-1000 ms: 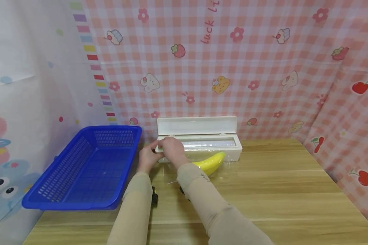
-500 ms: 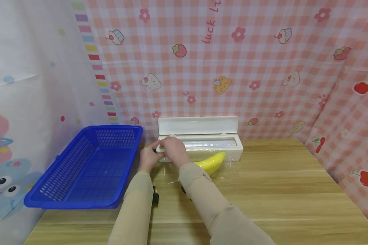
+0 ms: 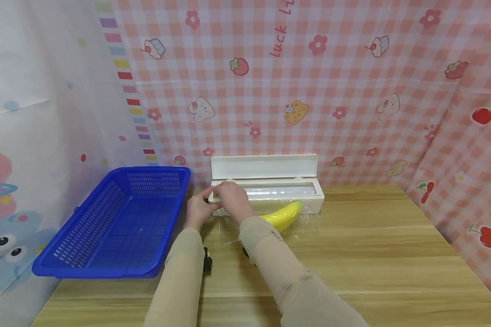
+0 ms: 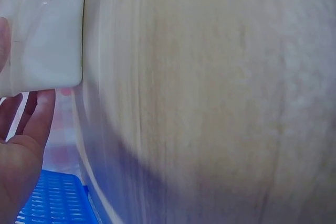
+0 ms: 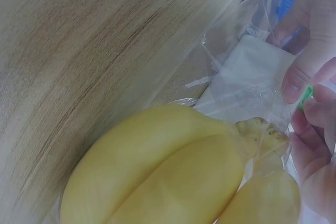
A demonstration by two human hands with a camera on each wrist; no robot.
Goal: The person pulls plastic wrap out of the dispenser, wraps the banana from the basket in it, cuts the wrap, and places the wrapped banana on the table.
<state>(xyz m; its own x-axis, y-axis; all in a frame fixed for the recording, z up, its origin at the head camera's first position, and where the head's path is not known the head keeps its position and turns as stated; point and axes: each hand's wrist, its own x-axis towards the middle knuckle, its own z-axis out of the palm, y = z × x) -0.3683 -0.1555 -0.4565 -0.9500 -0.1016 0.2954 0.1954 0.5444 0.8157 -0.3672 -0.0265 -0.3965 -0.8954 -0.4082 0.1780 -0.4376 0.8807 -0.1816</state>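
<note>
A white cling film dispenser [image 3: 317, 204] stands near the back of the table with its lid [image 3: 263, 167] raised. Inside lies the film roll [image 3: 284, 190]. My left hand [image 3: 197, 211] grips the dispenser's left end, fingers behind it and thumb on the front side. Close beside that thumb, my right hand [image 3: 232, 200] pinches a small green slide cutter [image 5: 305, 97] at the same end. Clear film [image 5: 226, 61] hangs from the front edge over a yellow bunch of bananas [image 5: 163, 166]. The right forearm partly hides the bananas in the head view.
A blue plastic basket [image 3: 147, 227] sits to the left of the arms. Behind the dispenser rises a pink checked cloth [image 3: 253, 91]. The wooden table [image 3: 376, 254] extends to the right and toward the front.
The view has shifted very slightly. Both hands stay at the dispenser's left end, and the bananas and basket keep their places.
</note>
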